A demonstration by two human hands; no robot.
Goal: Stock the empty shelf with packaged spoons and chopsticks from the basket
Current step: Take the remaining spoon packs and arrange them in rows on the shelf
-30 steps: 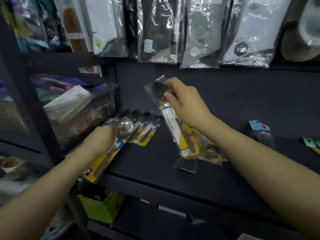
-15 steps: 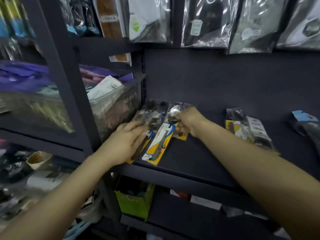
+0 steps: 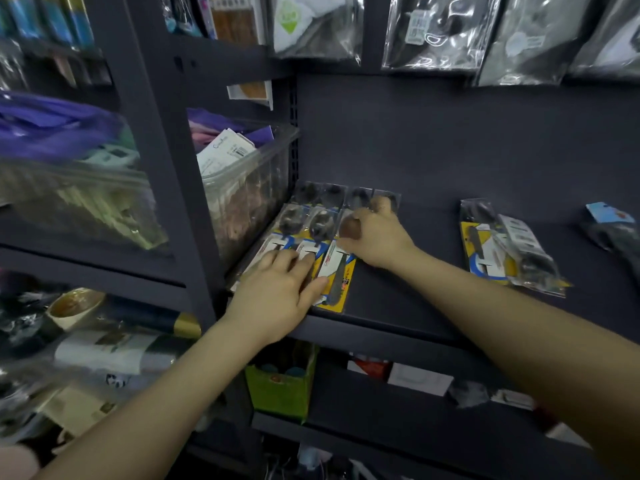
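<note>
the dark shelf (image 3: 433, 216) now carries a tidy block of packaged spoons (image 3: 313, 233) at its left end, hard against the upright and the clear bin (image 3: 242, 181); a second ago the right hand held one packet up in the air over the middle of the shelf, and that packet has since come down as the rightmost one in the front row (image 3: 337, 268). a loose pile of packets (image 3: 505, 251) lies well apart to the right, and it sat nearer the middle of the view before only because the head has turned left. the left hand (image 3: 277, 296), which a second ago gripped a packet at the shelf's edge, now lies flat with straight fingers pressing the lower cards of the front row. the right hand (image 3: 375, 233) rests on top of the new packet, fingers bent down onto its spoon end, holding it in place rather than lifting it. the basket is not in view. i judge this placement all but done, with most of the shelf bare and the loose pile still to be laid out
</note>
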